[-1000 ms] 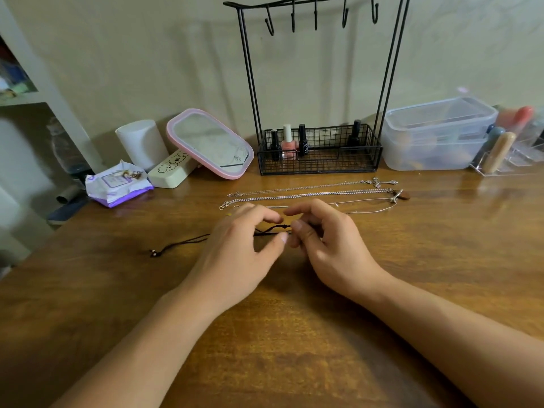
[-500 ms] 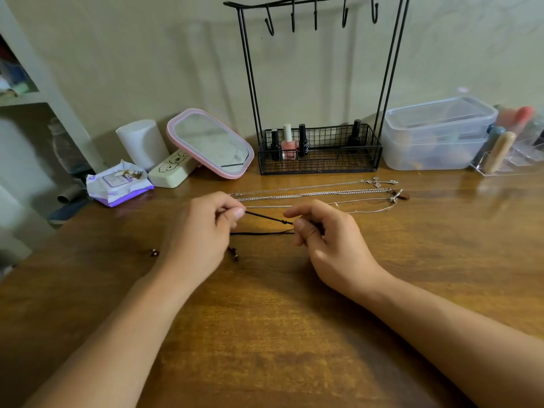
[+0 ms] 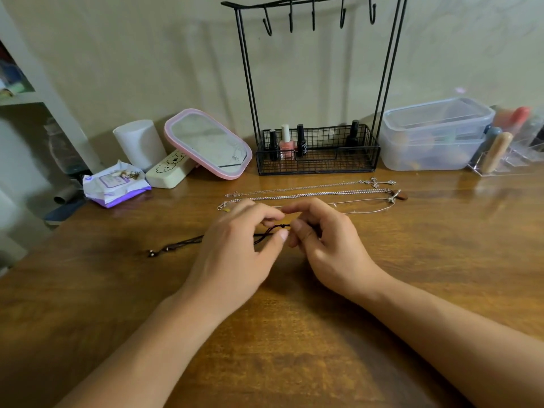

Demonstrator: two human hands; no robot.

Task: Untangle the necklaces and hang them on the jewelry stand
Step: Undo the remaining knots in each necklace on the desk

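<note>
Black cord from a dark necklace (image 3: 176,245) is pinched between both hands near the middle of the bench (image 3: 294,348). The left hand (image 3: 235,248) grasps the cord between thumb and fingertips, and the right hand (image 3: 326,245) pinches it just beside, with a small knot held between the two grips. The beaded ends of the cord trail toward the left edge of the bench.

None of the hanging is done, as far as can be seen: every hook on the black wire jewelry stand (image 3: 315,83) at the back edge is bare. Three silver chains (image 3: 309,195) are laid out in near-parallel lines between the hands and the stand, apart from one another, so they are judged already separated. The dark cord is judged the last piece being worked loose; all four necklaces remain to be hung.

The bench is of glossy brown wood, set against a pale wall. Nail polish bottles (image 3: 287,141) are kept in the stand's basket. Toward the back left corner are found a pink-framed mirror (image 3: 209,142), a white cylinder (image 3: 139,142) and a packet of wipes (image 3: 113,184). A clear plastic box (image 3: 432,134) is placed toward the back right corner. White shelving is seen at the far left.
</note>
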